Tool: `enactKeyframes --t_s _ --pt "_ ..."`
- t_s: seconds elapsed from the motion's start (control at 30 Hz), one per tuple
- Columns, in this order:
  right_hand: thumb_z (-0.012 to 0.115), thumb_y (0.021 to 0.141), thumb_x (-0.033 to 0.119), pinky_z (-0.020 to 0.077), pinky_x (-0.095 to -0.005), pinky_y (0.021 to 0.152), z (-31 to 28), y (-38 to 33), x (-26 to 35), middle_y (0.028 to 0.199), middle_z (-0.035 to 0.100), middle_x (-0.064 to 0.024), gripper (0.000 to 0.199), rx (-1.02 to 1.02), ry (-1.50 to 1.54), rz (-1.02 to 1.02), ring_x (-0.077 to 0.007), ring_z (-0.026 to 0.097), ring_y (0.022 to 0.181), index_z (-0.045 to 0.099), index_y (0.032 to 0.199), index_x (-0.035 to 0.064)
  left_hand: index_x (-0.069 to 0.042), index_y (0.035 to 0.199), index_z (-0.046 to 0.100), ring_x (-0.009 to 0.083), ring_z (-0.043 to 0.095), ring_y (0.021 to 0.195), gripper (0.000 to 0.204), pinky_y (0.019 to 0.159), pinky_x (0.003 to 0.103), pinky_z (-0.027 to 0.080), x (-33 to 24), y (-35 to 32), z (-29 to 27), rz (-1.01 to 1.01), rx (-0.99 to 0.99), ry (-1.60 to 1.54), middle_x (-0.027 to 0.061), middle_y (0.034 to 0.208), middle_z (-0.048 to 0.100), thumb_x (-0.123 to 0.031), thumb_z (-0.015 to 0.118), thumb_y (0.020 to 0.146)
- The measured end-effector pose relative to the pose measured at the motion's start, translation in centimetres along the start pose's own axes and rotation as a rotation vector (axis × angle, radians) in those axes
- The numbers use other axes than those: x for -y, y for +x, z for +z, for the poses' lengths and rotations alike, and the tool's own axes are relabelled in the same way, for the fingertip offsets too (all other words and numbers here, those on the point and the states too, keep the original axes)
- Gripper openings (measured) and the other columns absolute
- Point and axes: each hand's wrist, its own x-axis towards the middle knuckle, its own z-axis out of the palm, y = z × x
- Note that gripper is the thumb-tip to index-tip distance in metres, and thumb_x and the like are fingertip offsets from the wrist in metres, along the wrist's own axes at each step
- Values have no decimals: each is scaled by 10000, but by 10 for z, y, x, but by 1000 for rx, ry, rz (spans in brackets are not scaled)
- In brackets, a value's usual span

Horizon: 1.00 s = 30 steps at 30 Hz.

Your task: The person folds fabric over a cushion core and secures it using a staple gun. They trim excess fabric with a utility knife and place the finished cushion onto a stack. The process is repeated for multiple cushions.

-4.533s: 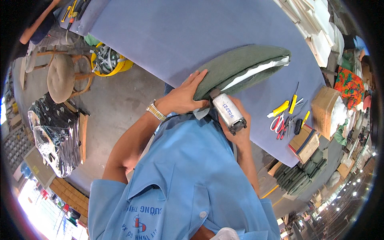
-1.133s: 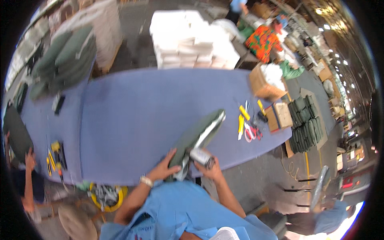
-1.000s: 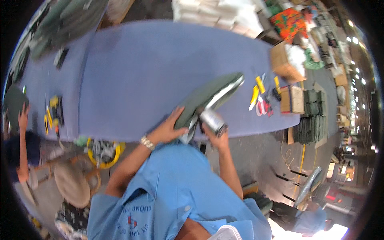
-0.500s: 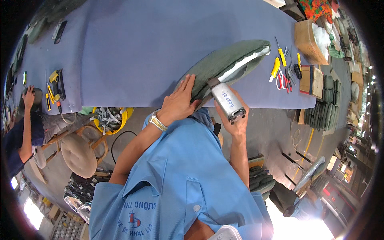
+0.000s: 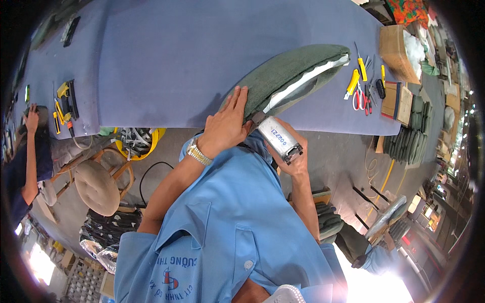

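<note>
A dark green fabric seat cushion [image 5: 288, 69] leans over the table's front edge, with a white strip showing along its open side. My left hand [image 5: 226, 123] holds its near end, fingers laid along the green cover and thumb by the edge. In my right hand [image 5: 297, 160] is a silver staple gun [image 5: 279, 138], fingers wrapped round it. The gun's nose is at the cushion's near edge, close to my left thumb. My right fingers are partly hidden behind the gun's body.
Scissors [image 5: 359, 98], a yellow cutter [image 5: 352, 83] and a yellow-handled screwdriver [image 5: 361, 68] lie on the blue table [image 5: 166, 60] at right, near a cardboard box [image 5: 399, 50]. Below the left edge are a yellow bucket [image 5: 157, 144] of scraps and a round-seated chair [image 5: 97, 187]. A co-worker's arm [image 5: 31, 156] reaches in at far left.
The staple gun has moved left and slightly down along the cushion's edge toward my left hand. My left hand keeps its place on the cushion; the view has shifted slightly.
</note>
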Motion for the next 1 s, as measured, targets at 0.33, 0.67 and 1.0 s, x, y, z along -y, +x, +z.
enactKeyframes --t_s 0.33,0.67,1.0 --pt "775 791 18 551 -282 843 -2 10 8 1145 729 -147 571 100 -33 138 -165 717 955 620 1341 4 -63 1634 197 453 529 1367 892 785 528 630 5 0 12 94 -109 126 190 1682 281 -199 697 907" --pt "758 802 0 537 -311 895 5 22 12 1162 714 -158 514 77 47 39 -193 701 1010 626 1297 -44 -78 1644 176 374 544 1374 967 864 477 615 9 -2 6 109 -149 86 167 1690 276 -95 713 840" --pt "770 809 14 553 -323 888 17 21 18 1145 722 -177 523 -6 -82 -60 -203 707 1008 636 1309 -60 -134 1633 280 351 454 1448 843 1063 414 520 40 -18 8 241 -283 -232 126 1674 329 -103 689 896"
